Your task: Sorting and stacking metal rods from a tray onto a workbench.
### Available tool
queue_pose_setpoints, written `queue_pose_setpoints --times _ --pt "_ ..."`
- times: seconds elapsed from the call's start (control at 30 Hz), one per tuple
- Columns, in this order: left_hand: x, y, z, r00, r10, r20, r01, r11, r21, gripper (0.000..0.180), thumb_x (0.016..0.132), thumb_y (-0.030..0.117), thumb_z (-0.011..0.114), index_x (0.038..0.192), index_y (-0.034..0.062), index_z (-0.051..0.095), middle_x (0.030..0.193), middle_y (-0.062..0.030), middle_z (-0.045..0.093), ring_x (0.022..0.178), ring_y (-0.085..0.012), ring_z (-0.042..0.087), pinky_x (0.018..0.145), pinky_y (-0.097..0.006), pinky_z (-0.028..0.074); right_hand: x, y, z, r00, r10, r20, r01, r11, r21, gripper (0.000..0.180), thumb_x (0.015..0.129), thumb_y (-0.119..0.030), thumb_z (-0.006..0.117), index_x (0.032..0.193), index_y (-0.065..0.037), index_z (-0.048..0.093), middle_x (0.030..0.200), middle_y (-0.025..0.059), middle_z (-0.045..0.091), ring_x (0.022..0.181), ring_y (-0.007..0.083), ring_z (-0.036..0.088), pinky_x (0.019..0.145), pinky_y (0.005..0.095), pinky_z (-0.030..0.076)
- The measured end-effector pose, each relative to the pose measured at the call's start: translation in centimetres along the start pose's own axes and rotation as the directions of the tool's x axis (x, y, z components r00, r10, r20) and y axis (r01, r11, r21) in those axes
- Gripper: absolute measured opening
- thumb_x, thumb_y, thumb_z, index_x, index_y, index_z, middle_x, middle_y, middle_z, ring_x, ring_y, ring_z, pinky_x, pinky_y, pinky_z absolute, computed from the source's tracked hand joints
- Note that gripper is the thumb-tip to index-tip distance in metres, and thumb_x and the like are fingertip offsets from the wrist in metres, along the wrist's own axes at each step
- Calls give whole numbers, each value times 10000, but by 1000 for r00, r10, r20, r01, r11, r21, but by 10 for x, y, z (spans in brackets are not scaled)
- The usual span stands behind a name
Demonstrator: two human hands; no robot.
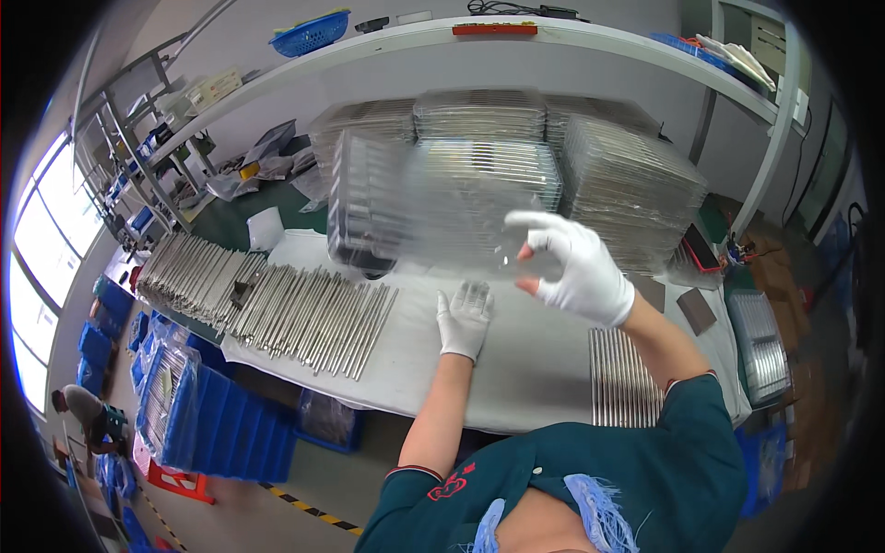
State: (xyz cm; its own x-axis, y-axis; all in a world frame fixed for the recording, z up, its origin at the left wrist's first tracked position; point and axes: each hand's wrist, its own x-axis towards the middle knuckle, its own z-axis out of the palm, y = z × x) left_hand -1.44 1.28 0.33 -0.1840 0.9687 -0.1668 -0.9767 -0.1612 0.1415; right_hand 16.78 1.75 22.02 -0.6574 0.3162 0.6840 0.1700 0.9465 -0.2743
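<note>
A clear plastic tray (442, 226), smeared by motion, is in the air above the white-covered table. My right hand (581, 272), in a white glove with bare fingertips, curls around its right edge, thumb below and fingers above. Lower down, my gloved left hand (466, 318) has its fingers stretched out, their tips seen through the tray's near edge; whether they touch it is unclear. Many thin metal rods (304, 313) lie side by side on the left. Another row of metal rods (625, 378) lies beneath my right forearm.
Tall stacks of clear trays (627, 194) with rods stand at the back. A dark red-edged box (701, 249) and brown pads (696, 311) sit on the right. Overhead runs a shelf (608, 41) with a blue basket (311, 35). Blue bins (230, 415) stand below left; a person (88, 410) is farther off.
</note>
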Motion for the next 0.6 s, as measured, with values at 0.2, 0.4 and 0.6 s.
queue_pose_setpoints --times 0.2,0.4,0.6 --pt "0 -3 6 999 -32 -15 32 999 2 514 851 482 451 1123 47 482 1060 -83 516 1018 -258 497 886 -429 422 89 90 11 994 12 -112 -66 865 -498 264 691 -251 682 844 -63 577 1094 81 572 930 260 567 789 343 453" --pt "-1 -4 4 998 -55 17 55 998 3 493 856 474 446 1104 51 493 1001 -76 536 964 -249 524 837 -417 457 100 142 26 871 415 261 -234 819 -523 398 700 -313 666 1028 -97 603 1053 86 590 957 253 569 793 356 454" --pt "-4 -4 8 998 -62 -9 62 998 28 481 864 468 436 1103 55 496 992 -74 540 957 -248 528 826 -410 463 105 137 19 817 453 356 -173 782 -599 444 709 -370 646 1076 -126 590 1044 82 596 951 244 572 788 340 457"
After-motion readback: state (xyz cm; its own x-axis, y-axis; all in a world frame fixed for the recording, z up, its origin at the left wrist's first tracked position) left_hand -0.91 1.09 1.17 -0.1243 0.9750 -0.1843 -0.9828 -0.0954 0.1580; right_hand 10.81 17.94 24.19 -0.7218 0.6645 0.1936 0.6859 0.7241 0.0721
